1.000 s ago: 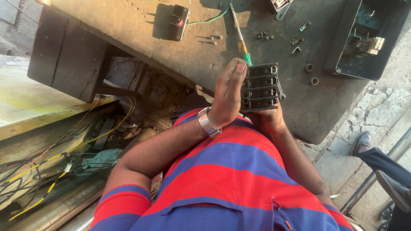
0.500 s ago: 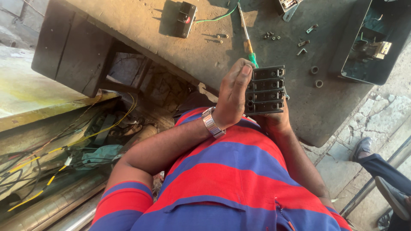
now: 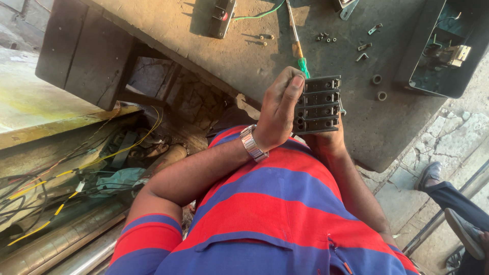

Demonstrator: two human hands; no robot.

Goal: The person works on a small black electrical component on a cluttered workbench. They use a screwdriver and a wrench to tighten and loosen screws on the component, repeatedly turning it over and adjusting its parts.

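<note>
The terminal block (image 3: 317, 104) is black, with four stacked rows of metal screws, held above the desk's (image 3: 214, 56) near edge. Left hand (image 3: 277, 114) fingers grip its side. The right hand (image 3: 326, 140) clasps it from beneath.

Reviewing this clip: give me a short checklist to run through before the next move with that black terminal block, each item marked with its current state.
1. Black terminal block held off the workbench in both hands: ok.
2. Left hand wrapped over the block's left edge: ok.
3. Right hand supporting from below: mostly hidden behind the block, cannot tell how firmly.
4. Green-handled screwdriver lying free on the workbench just beyond the block: ok.
5. Loose screws scattered on the workbench, uncontained: not ok.
6. Block's terminals all fitted with screws: cannot tell.
</note>
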